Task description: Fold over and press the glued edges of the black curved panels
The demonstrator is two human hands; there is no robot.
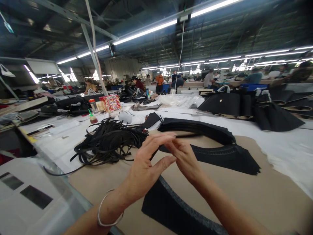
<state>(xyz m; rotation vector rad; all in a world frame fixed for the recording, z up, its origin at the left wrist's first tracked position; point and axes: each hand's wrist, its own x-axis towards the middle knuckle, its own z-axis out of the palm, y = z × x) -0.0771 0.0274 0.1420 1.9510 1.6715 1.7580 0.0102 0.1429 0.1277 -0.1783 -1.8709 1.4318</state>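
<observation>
My left hand (148, 160), with a silver bangle at its wrist, is raised over the work table. Its fingers stretch toward the right and its thumb stands apart from them. Against its fingertips and thumb tip rests my right hand (185, 155), fingers drawn together in a pinch; whatever they may hold is hidden. Beneath both hands lie curved black panels: a front panel (171, 204) with a fuzzy grey edge, and another panel (227, 158) behind. Farther back is a curved stack of black pieces (195, 127). A dark, blurred sliver shows just beyond my right fingers.
Brown sheet material (244, 195) covers the near table. A tangled heap of black strips (110, 142) lies left, near a small bottle with a green tip (93, 117) and a red patterned box (111, 102). Black bag parts (225, 106) stand at right. Several people work far back.
</observation>
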